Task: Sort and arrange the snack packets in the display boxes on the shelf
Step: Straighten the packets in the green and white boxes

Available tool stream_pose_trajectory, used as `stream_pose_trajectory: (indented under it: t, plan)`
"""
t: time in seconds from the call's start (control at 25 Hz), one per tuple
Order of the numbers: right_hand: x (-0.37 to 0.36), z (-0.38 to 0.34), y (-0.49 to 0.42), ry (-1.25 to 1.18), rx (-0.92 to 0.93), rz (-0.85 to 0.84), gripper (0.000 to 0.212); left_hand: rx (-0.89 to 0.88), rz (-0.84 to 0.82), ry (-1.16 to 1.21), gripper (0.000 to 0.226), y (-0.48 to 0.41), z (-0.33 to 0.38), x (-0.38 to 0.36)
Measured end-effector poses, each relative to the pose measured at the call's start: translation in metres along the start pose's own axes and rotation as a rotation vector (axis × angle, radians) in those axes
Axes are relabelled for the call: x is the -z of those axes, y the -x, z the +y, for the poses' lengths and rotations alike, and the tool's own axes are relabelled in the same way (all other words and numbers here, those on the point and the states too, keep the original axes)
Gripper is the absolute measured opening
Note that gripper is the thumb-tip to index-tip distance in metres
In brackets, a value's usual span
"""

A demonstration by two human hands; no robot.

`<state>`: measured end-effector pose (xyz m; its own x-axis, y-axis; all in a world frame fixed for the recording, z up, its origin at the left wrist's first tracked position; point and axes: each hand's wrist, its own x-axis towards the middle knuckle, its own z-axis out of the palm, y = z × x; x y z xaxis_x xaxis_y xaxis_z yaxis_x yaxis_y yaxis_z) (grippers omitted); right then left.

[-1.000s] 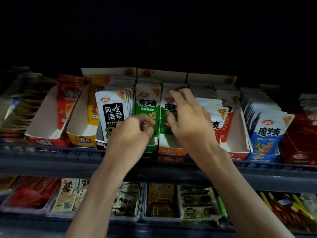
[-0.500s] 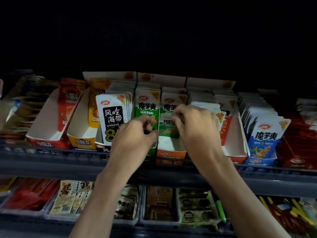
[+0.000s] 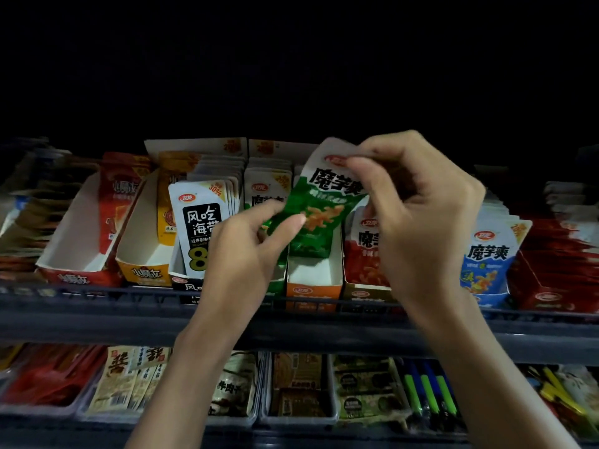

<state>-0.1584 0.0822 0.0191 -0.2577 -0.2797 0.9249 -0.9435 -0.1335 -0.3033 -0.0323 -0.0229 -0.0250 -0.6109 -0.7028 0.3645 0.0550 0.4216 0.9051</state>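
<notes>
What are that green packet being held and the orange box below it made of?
The green packet: apparently thin glossy plastic film; it creases and shines where the left hand and right hand pinch it. The orange box: probably printed cardboard, matte; stiff straight walls, plain white inside.

green packet (image 3: 319, 215): "魔芋爽", black on white top.
white packet (image 3: 201, 222): "风吃海带" on black panel, "30%" in corner, large yellow "8".
blue packet (image 3: 486, 257): "魔芋爽".
red packet (image 3: 366, 254): "魔芋" showing, rest hidden.
lower-shelf packet (image 3: 231, 387): "牛肉干".
</notes>
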Motion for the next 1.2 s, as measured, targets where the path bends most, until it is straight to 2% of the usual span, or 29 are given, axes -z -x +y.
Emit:
stream_pose_trajectory:
  t: [0.12,0.28,0.36,0.56,0.96,1.08,1.2]
  plan:
    - [0.003,0.000,-0.003,-0.199,-0.228,0.012,0.009,0.008,-0.095,0.097,0.015,0.003,0.009,0.000]
    - [0.009,-0.001,-0.007,-0.619,-0.733,-0.035,0.014,-0.026,-0.227,0.168,0.025,0.005,0.013,0.002]
    - [0.011,-0.003,-0.008,-0.673,-0.846,-0.104,0.019,-0.016,-0.319,0.235,0.024,0.006,0.013,0.004]
    - [0.013,-0.008,-0.007,-0.728,-0.914,-0.171,0.017,0.007,-0.468,0.293,0.025,0.008,0.012,0.006]
    - [0.014,-0.014,-0.007,-0.742,-0.906,-0.196,0.019,-0.010,-0.479,0.281,0.027,0.007,0.010,0.009]
    - [0.011,-0.009,-0.005,-0.701,-0.893,-0.225,0.014,0.017,-0.409,0.244,0.021,0.006,0.011,0.009]
    - [0.003,-0.006,0.001,-0.555,-0.802,-0.345,0.009,0.030,-0.235,0.156,0.017,0.003,0.008,0.009]
